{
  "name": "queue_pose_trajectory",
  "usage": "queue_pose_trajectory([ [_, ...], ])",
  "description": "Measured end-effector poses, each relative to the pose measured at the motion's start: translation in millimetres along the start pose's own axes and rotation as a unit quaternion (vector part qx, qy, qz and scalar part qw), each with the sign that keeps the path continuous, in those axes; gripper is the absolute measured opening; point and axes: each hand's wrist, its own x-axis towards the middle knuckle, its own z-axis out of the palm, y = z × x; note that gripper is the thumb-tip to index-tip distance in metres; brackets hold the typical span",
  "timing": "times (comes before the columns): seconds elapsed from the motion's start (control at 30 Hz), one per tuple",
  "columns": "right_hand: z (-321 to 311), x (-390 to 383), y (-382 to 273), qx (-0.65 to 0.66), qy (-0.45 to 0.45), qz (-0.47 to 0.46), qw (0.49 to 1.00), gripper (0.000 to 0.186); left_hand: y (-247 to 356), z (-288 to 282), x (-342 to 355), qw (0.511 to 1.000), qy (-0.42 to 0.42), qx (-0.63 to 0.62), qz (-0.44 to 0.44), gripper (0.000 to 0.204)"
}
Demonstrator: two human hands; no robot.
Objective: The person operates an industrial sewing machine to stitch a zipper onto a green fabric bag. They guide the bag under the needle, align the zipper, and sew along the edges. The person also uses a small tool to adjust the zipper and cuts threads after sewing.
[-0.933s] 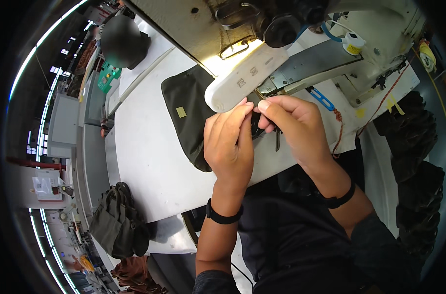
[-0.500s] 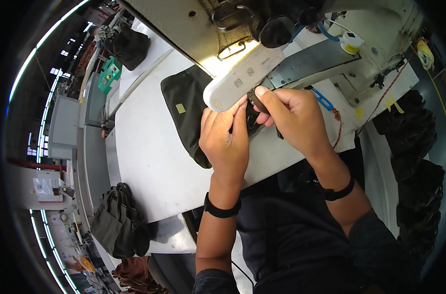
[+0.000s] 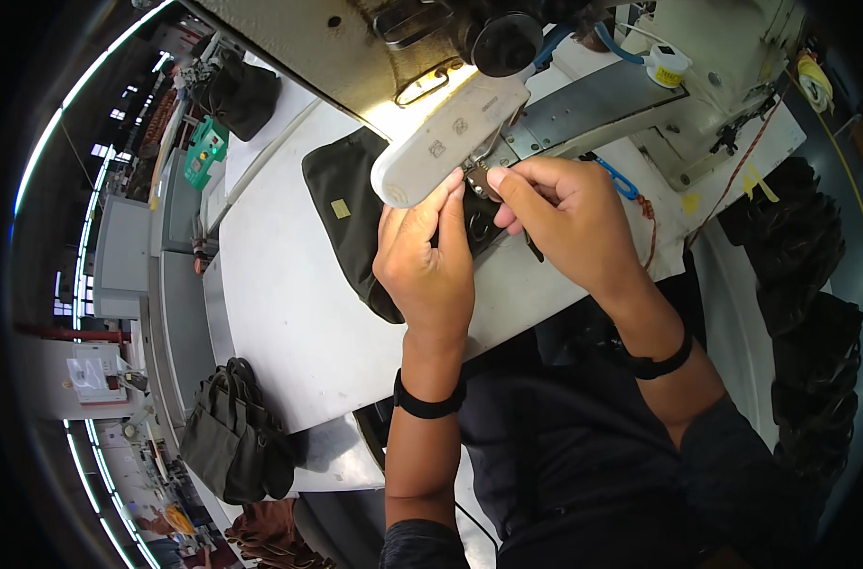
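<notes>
Beneath the sewing machine sits a white oblong guard beside the metal presser foot area. My left hand is closed at the guard's lower edge, its fingertips bunched on something I cannot make out. My right hand pinches a small brown piece with a toothed strip between thumb and fingers, close by the presser foot. An olive fabric bag with a small tan label lies flat under and left of my hands, partly hidden by them.
The white table holds more olive bags at lower left and a dark bag at upper left, near a green control box. A blue tool lies right of my hands. Dark bundles hang far right; brown material sits bottom left.
My right thumb has moved up onto the small brown piece, closer to the presser foot. Both hands and the surrounding scene appear slightly higher and further left in the picture.
</notes>
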Motion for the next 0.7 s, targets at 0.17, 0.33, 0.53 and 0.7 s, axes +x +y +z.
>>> queue_pose_trajectory([
  [0.17, 2, 5, 1, 0.042, -0.011, -0.008, 0.999, 0.032, 1, 1, 3, 1.0, 0.001, -0.006, -0.001, 0.015],
  [0.33, 1, 4, -2, 0.029, -0.017, 0.012, 0.999, 0.03, -4, 0, -1, 1.0, -0.009, -0.013, -0.006, 0.017],
  [0.53, -2, 7, 0, 0.049, -0.034, 0.016, 0.998, 0.028, 0, -12, -14, 0.981, -0.066, 0.179, 0.041, 0.049],
  [0.7, -1, -12, -1, 0.012, -0.007, -0.061, 0.998, 0.018, 9, -78, -22, 0.888, -0.225, 0.399, 0.037, 0.062],
])
